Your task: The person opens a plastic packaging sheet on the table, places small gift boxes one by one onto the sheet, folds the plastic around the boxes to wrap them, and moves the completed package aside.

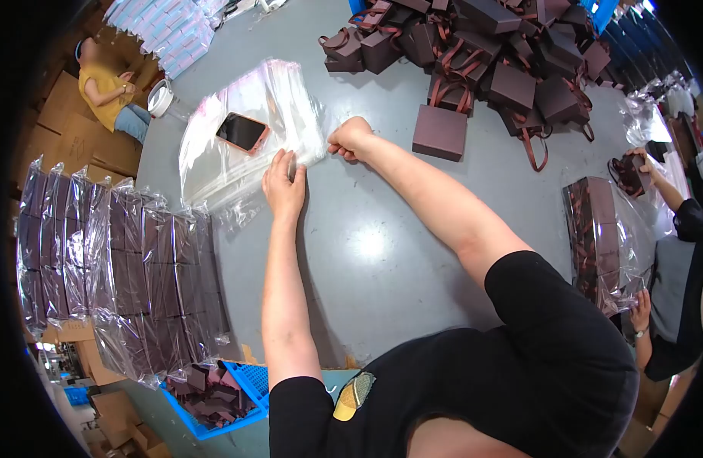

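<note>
A pile of clear plastic bags (287, 91) lies on the grey table, with a phone in a pinkish case (243, 132) on top of it. My left hand (283, 185) rests on the near edge of the pile, fingers stretched out and slightly apart. At the pile's right corner, my right hand (353, 138) is closed, with its fingertips pinched at the edge of a clear bag. The thin film between those fingertips is hard to make out.
Brown gift boxes with ribbon handles (512, 85) are heaped at the back right. Plastic-wrapped brown boxes (149, 259) stand at left, above a blue crate (203, 433). At right, a co-worker's hands (640, 311) handle a bagged stack (596, 229). Another person (107, 91) sits far left.
</note>
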Demonstrator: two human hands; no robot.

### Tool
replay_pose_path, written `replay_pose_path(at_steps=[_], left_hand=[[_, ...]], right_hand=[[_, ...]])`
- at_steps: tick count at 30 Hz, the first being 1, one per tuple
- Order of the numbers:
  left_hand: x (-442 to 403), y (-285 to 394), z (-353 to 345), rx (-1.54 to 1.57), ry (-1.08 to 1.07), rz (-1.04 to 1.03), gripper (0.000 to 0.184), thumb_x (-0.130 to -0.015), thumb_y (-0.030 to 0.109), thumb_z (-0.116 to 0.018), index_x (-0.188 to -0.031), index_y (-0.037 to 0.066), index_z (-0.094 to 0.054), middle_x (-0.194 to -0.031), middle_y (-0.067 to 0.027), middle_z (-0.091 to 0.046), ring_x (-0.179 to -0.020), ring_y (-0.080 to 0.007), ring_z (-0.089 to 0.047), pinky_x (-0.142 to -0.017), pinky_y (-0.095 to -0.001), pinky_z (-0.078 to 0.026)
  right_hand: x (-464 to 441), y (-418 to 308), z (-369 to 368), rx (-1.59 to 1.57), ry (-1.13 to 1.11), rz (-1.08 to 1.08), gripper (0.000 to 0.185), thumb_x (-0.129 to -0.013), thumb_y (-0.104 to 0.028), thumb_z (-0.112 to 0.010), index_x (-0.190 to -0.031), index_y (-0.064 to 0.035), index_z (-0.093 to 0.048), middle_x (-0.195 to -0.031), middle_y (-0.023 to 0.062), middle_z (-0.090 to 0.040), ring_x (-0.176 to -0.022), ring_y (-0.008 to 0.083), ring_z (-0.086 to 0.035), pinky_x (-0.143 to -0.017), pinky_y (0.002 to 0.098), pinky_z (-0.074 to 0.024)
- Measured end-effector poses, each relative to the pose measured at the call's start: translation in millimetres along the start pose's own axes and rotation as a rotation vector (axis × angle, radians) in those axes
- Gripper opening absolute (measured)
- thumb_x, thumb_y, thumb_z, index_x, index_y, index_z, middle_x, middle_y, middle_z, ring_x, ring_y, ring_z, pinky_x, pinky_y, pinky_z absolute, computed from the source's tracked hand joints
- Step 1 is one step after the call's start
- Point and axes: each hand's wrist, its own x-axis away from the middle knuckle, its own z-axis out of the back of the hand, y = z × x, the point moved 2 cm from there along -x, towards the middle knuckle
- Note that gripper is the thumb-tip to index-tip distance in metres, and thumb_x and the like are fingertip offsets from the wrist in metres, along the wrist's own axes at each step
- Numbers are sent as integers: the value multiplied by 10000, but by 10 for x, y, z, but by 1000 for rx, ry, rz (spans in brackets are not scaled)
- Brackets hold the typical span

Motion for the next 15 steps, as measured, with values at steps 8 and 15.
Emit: replay_pose_path(at_steps=[8, 15], left_hand=[[47, 366, 86, -93, 0, -294, 695, -866, 259, -689, -1503, 211, -416, -1557, -122, -380, -1429, -305, -362, -1182, -540, -216], [-198, 227, -238, 79, -150, -94, 444, -988, 434, -551, -1374, 220, -599, -1535, -167, -407, -1468, -336, -303, -1202, -553, -126]], right_hand=[[35, 1, -19, 166, -1, 149, 237, -844, -160, -784, -725, -6, -649, -596, 34, -578, -437, 112, -488, -375, 295, -382], [86, 154, 50, 10, -146, 339, 233, -911, -236, -744, -894, -16, -669, -657, 45, -595, -477, 115, -536, -416, 282, -453]])
